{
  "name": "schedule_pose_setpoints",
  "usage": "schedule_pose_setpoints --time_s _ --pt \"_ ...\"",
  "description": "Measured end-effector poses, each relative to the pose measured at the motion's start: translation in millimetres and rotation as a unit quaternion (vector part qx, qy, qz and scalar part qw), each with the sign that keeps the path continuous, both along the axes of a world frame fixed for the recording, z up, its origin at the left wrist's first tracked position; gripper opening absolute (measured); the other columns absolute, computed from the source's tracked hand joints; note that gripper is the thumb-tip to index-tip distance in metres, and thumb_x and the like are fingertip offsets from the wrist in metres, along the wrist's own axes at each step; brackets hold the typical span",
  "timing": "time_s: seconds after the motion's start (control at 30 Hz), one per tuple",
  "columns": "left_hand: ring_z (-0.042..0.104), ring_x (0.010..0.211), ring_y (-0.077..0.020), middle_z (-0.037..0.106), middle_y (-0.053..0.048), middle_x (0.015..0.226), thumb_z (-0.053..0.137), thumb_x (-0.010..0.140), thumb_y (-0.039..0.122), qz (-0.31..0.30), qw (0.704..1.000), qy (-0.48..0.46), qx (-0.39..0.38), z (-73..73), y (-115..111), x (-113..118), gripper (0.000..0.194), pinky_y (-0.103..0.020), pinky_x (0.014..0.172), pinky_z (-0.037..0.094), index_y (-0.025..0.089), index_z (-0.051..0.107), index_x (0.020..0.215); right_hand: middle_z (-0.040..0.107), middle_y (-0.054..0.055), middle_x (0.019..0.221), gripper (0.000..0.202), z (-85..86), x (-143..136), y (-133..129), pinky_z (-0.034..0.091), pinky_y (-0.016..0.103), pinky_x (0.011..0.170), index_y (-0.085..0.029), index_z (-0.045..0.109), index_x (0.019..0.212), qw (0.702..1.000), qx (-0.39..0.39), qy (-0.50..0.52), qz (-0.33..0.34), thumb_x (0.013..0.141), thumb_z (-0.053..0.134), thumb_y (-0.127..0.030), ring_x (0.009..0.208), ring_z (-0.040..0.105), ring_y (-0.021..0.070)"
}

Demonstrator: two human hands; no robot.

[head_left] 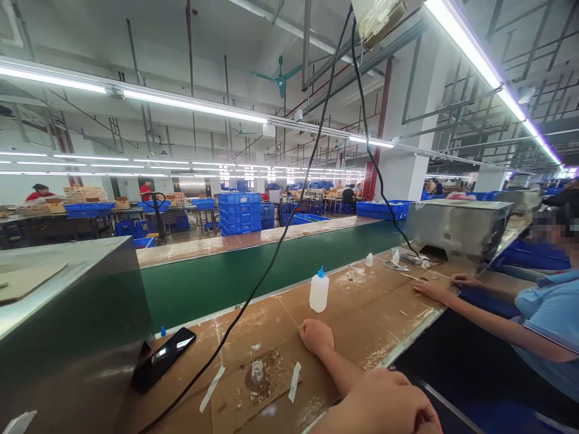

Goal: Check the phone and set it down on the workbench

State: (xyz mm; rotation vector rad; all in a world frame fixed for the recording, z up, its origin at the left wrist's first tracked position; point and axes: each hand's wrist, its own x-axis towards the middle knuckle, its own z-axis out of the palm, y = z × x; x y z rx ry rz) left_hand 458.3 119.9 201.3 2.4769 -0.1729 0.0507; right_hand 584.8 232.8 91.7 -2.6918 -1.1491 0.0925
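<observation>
My right hand rests on the brown worktop in a loose fist, and nothing shows in it. Close to the camera, my left hand lies across the right forearm, its fingers curled and partly cut off by the frame's bottom; what they close on is hidden. Just beyond the right fist stands a white squeeze bottle with a blue cap, upright and apart from it. To the left, a small clear glass jar sits on a glue-stained cardboard piece, taped down by white strips.
A black phone leans near a metal housing. A black cable hangs across the view. Behind the worktop runs a green conveyor belt. On the right, a co-worker's hands rest by small white bottles. Blue crates stand beyond.
</observation>
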Motion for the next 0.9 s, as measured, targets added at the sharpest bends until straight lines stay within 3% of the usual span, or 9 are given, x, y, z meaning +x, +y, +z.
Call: schedule_pose_setpoints --time_s 0.13,0.23,0.33,0.43,0.53,0.6,0.7,0.8,0.9 --pt "0.063 0.101 -0.0323 0.07 -0.017 0.099 0.052 0.085 0.034 0.122 0.984 0.019 0.131 -10.8 12.3 16.5 0.035 -0.051 0.102 0.054 0.012 0.078 0.092 0.072 0.014 0.11 0.037 -1.2 -0.6 -0.6 0.05 0.028 0.085 -0.018 0.079 0.105 1.0 0.004 -0.003 0.003 0.105 0.045 -0.033 0.104 0.07 0.024" --pt "0.065 0.092 -0.0315 0.071 -0.019 0.093 0.051 0.086 0.036 0.121 0.977 -0.037 0.174 -22.2 16.4 25.3 0.04 -0.048 0.094 0.057 0.009 0.08 0.09 0.072 0.014 0.11 0.037 -2.2 -0.4 -0.6 0.05 0.027 0.085 -0.017 0.079 0.105 1.0 0.005 -0.004 0.005 0.104 0.045 -0.033 0.102 0.07 0.0237" --pt "0.053 0.064 -0.0212 0.066 -0.013 0.073 0.048 0.089 0.038 0.087 0.975 -0.078 0.19 -22.3 14.1 20.7 0.041 -0.037 0.072 0.053 0.012 0.078 0.079 0.071 0.014 0.111 0.037 -2.7 -0.2 -0.6 0.05 0.029 0.086 -0.017 0.079 0.105 1.0 0.005 -0.006 0.006 0.104 0.045 -0.033 0.104 0.07 0.0247" --pt "0.029 0.048 -0.013 0.053 -0.004 0.055 0.05 0.089 0.037 0.078 0.985 -0.066 0.139 -11.0 10.6 9.8 0.036 -0.03 0.053 0.032 0.015 0.068 0.066 0.072 0.013 0.111 0.037 -1.5 -0.9 -1.5 0.051 0.031 0.086 -0.018 0.078 0.105 1.0 0.001 -0.005 0.008 0.105 0.043 -0.031 0.105 0.07 0.0261" --pt "0.02 0.044 -0.0099 0.04 0.001 0.045 0.056 0.094 0.04 0.09 0.992 -0.053 0.065 -3.8 12.1 10.8 0.044 -0.028 0.051 0.023 0.015 0.056 0.057 0.072 0.012 0.111 0.038 1.2 -2.6 -3.0 0.051 0.032 0.085 -0.018 0.078 0.104 1.0 -0.001 -0.005 0.009 0.106 0.042 -0.03 0.106 0.07 0.0269" --pt "0.024 0.045 -0.0107 0.039 0.0 0.046 0.061 0.096 0.048 0.122 0.984 -0.073 0.107 -7.1 15.8 21.6 0.05 -0.027 0.052 0.027 0.016 0.061 0.058 0.072 0.012 0.111 0.037 2.9 -3.8 -3.7 0.051 0.032 0.085 -0.017 0.078 0.105 1.0 -0.001 -0.004 0.011 0.106 0.043 -0.03 0.106 0.07 0.0271" --pt "0.042 0.048 -0.0169 0.04 -0.002 0.049 0.069 0.091 0.062 0.145 0.965 -0.069 0.209 -18.9 20.6 41.0 0.053 -0.029 0.052 0.036 0.016 0.072 0.066 0.072 0.012 0.11 0.037 4.4 -4.8 -4.4 0.05 0.032 0.084 -0.016 0.078 0.106 1.0 -0.002 -0.004 0.015 0.107 0.044 -0.031 0.106 0.07 0.0274" --pt "0.059 0.058 -0.0255 0.041 -0.004 0.047 0.067 0.09 0.068 0.088 0.955 -0.038 0.28 -28.2 19.3 49.2 0.058 -0.032 0.058 0.047 0.014 0.074 0.069 0.072 0.012 0.111 0.037 5.0 -5.1 -5.0 0.05 0.033 0.084 -0.017 0.078 0.105 1.0 -0.003 0.0 0.014 0.107 0.044 -0.031 0.106 0.07 0.0276" --pt "0.068 0.074 -0.0315 0.052 -0.006 0.053 0.064 0.096 0.057 0.015 0.947 0.015 0.321 -39.9 13.2 50.2 0.045 -0.04 0.071 0.056 0.016 0.079 0.087 0.071 0.012 0.113 0.037 5.4 -5.8 -5.8 0.05 0.033 0.084 -0.018 0.077 0.107 1.0 -0.005 0.006 0.015 0.108 0.042 -0.03 0.107 0.069 0.0276"
